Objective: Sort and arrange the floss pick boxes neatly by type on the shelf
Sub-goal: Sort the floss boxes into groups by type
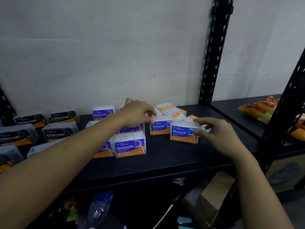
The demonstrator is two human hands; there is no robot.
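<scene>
cardboard box under shelf; tipped boxes behind round boxes

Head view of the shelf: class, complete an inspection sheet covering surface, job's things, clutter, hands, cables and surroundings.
Surface: black shelf, boxes across its back half.
Job's things: Charcoal boxes left, Smooth boxes middle, rear Round box and front Round box upright at right.
Clutter: tipped boxes lying behind the Round ones.
Grippers: left hand grips rear Round box's lid; right hand pinches front Round box's right end.
Cables: white cable below the shelf.
Surroundings: pale wall, black upright, snack packets on neighbouring shelf, cardboard box and bottle below.
</scene>
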